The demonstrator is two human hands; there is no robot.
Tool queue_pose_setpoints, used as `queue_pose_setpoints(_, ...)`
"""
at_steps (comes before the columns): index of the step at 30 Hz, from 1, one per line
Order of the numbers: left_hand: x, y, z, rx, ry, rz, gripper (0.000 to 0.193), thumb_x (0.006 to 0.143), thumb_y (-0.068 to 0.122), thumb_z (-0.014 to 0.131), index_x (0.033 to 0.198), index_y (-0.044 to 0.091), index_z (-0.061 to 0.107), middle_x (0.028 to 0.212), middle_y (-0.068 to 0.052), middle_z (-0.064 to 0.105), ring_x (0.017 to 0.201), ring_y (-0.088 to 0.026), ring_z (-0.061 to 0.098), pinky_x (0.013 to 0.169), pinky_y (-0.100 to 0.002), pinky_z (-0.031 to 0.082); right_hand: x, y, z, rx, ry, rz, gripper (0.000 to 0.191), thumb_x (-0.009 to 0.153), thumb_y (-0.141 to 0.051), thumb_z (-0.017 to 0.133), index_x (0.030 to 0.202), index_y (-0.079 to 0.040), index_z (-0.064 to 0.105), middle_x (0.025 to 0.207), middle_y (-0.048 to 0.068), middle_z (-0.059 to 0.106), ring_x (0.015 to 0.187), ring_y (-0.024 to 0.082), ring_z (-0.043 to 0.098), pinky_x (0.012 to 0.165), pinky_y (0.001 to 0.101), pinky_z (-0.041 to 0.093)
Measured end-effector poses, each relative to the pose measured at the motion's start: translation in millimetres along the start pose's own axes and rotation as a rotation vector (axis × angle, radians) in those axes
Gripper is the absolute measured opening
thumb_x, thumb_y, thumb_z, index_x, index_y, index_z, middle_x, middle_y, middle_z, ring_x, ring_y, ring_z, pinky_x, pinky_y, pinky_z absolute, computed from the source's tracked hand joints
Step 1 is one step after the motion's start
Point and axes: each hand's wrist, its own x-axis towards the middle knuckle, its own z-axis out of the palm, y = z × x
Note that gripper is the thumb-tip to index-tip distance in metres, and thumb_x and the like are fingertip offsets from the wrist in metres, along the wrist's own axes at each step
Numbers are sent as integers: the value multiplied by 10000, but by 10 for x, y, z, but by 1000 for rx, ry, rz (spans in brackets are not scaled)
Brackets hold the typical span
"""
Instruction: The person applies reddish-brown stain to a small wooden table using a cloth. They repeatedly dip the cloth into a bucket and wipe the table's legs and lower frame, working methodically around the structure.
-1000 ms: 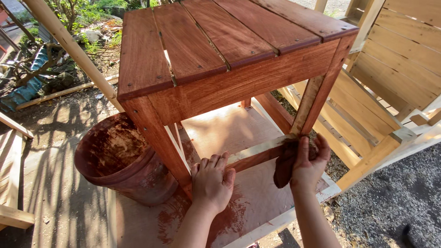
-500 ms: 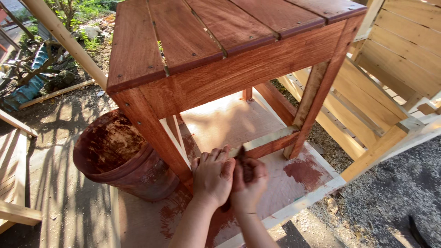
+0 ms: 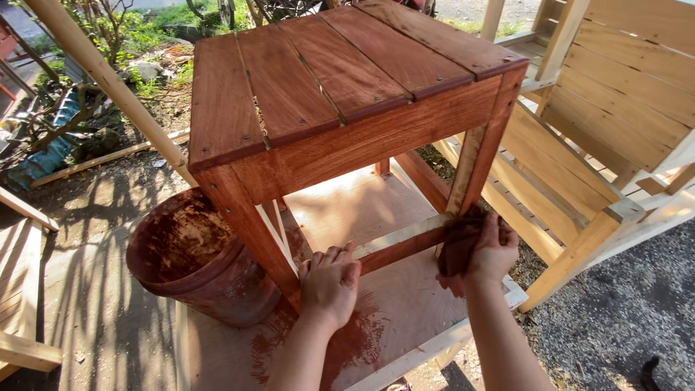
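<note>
A small slatted wooden table (image 3: 326, 101), stained reddish brown, stands on a stained plywood board (image 3: 405, 304). My left hand (image 3: 329, 282) rests on the lower front rail (image 3: 398, 242) near the front left leg, fingers curled over it. My right hand (image 3: 489, 250) presses a dark stain-soaked rag (image 3: 456, 242) against the foot of the front right leg (image 3: 481, 156), where the rail meets it. The rail's top edge is still pale bare wood.
A stain-smeared brown bucket (image 3: 192, 257) lies tilted to the left of the table. Unstained slatted wooden furniture (image 3: 608, 123) stands at the right. A pale wooden pole (image 3: 108, 80) leans at the left; gravel (image 3: 615, 326) lies at lower right.
My right hand with the rag slid along the lower rail from beside my left hand back to the front right leg. The left hand stayed on the rail.
</note>
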Motion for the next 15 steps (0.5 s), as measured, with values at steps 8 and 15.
queue_pose_setpoints(8,-45,47,5,39,-30,-48,1071,844,766,-130,1474,198,523,1487,-114,514,1403,-345,389,1190,-590,109,-1035,242,210,-217,-29,120,221,919,-186,733,1000,-31,597,912,56,698,764,149,661,715,284,575)
queue_pose_setpoints(15,19,-88,34,5,-158,-86,971,832,768,-50,1558,280,372,1586,-48,396,1476,-318,305,1234,-541,72,-1538,331,-48,-372,-490,413,230,906,-133,757,1051,21,667,909,113,716,812,164,646,725,309,523)
